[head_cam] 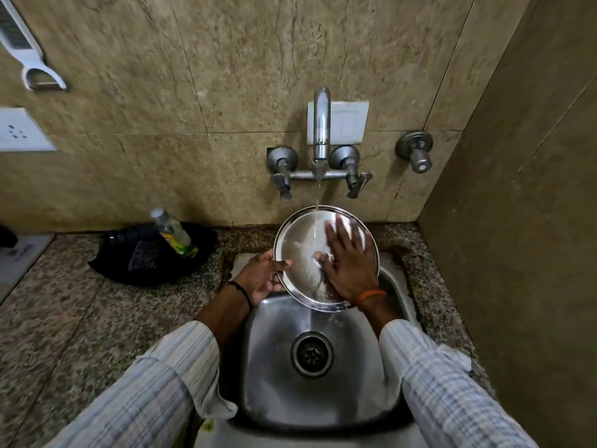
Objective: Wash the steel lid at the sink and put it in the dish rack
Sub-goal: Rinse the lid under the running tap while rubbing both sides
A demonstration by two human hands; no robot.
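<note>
Tilting toward the wall, the steel lid (300, 250) is held above the back of the sink (277, 367), directly under the tap (321, 124), whose thin stream of water (318, 192) strikes the lid's far rim. The left hand (261, 274) grips the lid's left edge, thumb over the rim and fingers curled behind it. The right hand (347, 263) lies flat on the lid's inner face, fingers spread and pressed against the wet metal, covering its right half. Both sleeves (155, 379) are striped and pushed up the forearms. On the granite counter (64, 318) to the left, well apart from the lid, a black dish (116, 270) holds a scrub pad (142, 257) and a bottle (174, 232).
</note>
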